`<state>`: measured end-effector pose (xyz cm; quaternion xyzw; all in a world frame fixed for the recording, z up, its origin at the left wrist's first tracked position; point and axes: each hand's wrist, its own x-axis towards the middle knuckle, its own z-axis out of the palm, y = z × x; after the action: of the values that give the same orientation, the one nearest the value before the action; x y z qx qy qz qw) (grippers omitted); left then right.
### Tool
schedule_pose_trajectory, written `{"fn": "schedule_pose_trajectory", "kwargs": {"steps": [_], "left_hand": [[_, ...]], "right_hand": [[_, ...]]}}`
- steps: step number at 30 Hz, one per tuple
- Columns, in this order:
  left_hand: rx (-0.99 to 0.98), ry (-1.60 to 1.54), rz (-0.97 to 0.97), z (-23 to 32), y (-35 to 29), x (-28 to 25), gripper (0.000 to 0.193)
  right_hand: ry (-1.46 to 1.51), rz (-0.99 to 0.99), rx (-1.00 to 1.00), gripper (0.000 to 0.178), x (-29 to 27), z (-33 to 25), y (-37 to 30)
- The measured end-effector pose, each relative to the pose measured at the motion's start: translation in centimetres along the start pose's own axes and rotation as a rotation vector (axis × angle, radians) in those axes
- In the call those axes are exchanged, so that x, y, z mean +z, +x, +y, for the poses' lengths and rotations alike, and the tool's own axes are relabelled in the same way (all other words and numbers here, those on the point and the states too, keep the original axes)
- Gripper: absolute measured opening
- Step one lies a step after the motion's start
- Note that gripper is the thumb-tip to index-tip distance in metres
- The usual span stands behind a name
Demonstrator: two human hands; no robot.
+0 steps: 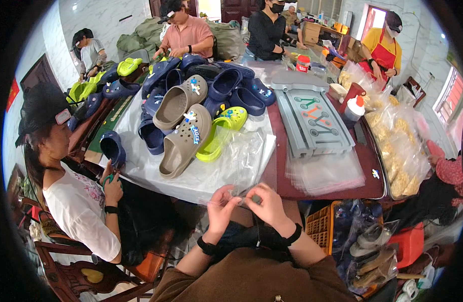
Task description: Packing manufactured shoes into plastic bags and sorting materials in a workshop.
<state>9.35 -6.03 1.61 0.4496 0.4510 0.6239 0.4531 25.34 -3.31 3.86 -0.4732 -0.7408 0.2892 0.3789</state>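
Note:
At the table's near edge, my left hand [220, 210] and my right hand [267, 205] are close together, thumbs and fingertips pinched. Between them is the edge of a thin transparent plastic bag [240, 153], whose body spreads on the white table cover [191, 186]. Any small thing inside the fingers is hidden. Just beyond the bag lie a taupe clog [187, 146] with charms on its top, a second taupe clog [176, 105] and a lime green clog [211, 143]. Behind them rises a heap of navy clogs [226, 83].
Right of my hands are a stack of transparent bags [324, 173] and a grey plastic case [314, 118]. Bagged yellowish pieces [398, 146] fill a tray farther right. A co-worker [80, 196] sits close at left with scissors. An orange crate [319, 229] stands beside my right knee.

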Motion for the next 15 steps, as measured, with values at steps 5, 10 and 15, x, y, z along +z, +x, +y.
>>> {"fn": "schedule_pose_trajectory", "kwargs": {"steps": [5,10,15], "left_hand": [[-0.026,-0.048,0.139,-0.1,0.5,0.3,0.029],[-0.045,-0.069,0.171,-0.4,1.0,-0.5,0.027],[-0.026,-0.029,0.1,-0.2,0.7,-0.7,0.034]], "right_hand": [[0.014,0.051,0.046,0.01,-0.7,-1.2,0.6],[0.02,0.153,-0.027,0.013,-0.4,-0.2,0.4],[-0.008,0.164,-0.02,0.023,-1.9,-0.9,0.9]]}}
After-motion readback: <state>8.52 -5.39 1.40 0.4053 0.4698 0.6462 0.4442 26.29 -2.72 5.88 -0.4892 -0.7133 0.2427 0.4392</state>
